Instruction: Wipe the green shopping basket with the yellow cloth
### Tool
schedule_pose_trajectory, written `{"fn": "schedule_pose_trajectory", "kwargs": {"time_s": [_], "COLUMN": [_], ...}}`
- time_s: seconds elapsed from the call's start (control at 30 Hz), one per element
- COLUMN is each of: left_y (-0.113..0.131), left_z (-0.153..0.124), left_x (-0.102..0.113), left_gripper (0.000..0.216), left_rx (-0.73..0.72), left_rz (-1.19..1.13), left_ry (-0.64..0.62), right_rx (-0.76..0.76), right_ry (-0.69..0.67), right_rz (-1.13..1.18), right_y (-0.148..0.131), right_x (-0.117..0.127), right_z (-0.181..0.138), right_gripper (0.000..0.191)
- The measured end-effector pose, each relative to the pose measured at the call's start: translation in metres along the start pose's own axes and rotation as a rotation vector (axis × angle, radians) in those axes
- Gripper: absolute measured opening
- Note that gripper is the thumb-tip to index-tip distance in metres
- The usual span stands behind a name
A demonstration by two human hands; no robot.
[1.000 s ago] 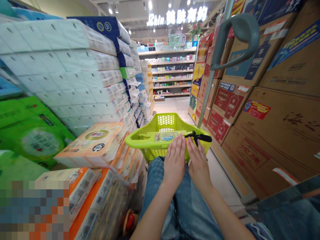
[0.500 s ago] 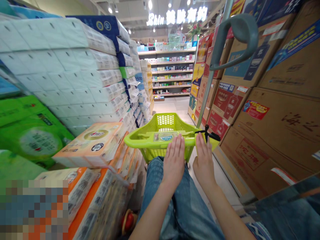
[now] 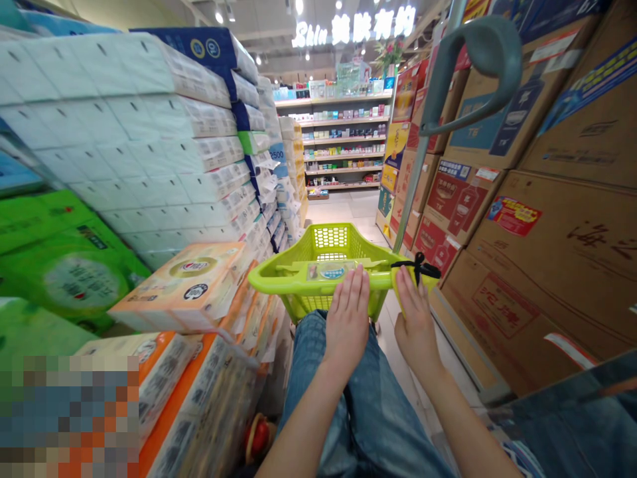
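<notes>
A lime-green plastic shopping basket (image 3: pixel 332 247) stands in the aisle in front of my knee, which is in blue jeans (image 3: pixel 343 392). My left hand (image 3: pixel 347 324) lies flat with fingers stretched out, fingertips on the basket's near rim by a small label (image 3: pixel 332 271). My right hand (image 3: pixel 417 321) reaches to the basket's right corner, fingers extended against the rim just below a black strap (image 3: pixel 417 268) tied there. Neither hand holds anything. A tall grey pull handle (image 3: pixel 478 66) rises from the basket on a metal pole.
Stacked tissue packs (image 3: pixel 149 133) in white, green and orange wrap fill the left side. Brown cardboard cartons (image 3: pixel 547 219) are piled along the right. The narrow aisle floor (image 3: pixel 348 209) runs ahead to shelves (image 3: pixel 343 143) of small goods under a lit sign.
My right hand has slid right along the rim, away from my left hand, to the corner by the black strap. The basket has shifted slightly right. My left hand stays put.
</notes>
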State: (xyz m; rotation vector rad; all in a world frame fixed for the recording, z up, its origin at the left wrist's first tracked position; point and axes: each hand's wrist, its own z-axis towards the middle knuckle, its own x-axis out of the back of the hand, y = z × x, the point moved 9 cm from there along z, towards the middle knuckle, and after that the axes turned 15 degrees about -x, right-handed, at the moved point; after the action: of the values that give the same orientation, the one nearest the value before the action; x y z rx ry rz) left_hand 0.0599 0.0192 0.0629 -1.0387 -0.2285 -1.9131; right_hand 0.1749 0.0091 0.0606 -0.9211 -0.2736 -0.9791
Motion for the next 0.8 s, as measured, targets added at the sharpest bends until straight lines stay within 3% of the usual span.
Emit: {"fn": "schedule_pose_trajectory", "kwargs": {"time_s": [0.17,0.4,0.5,0.8], "left_y": [0.001,0.000,0.000,0.000], "left_z": [0.000,-0.001,-0.001,0.000], "left_x": [0.000,-0.002,-0.001,0.001], "left_gripper": [0.070,0.068,0.067,0.071], "left_rx": [0.001,0.001,-0.019,-0.004], "left_rz": [0.005,0.018,0.020,-0.003], "left_ry": [-0.007,0.017,0.016,-0.005], "right_rx": [-0.059,-0.001,0.038,-0.078], "right_ry": [0.054,0.003,-0.045,0.053], "right_rz": [0.105,-0.042,-0.055,0.079], "right_y": [0.013,-0.032,-0.039,0.017], "right_x": [0.010,-0.021,-0.028,0.011], "right_z": [0.012,-0.016,-0.024,0.004], "right_gripper": [0.090,0.082,0.080,0.089]}}
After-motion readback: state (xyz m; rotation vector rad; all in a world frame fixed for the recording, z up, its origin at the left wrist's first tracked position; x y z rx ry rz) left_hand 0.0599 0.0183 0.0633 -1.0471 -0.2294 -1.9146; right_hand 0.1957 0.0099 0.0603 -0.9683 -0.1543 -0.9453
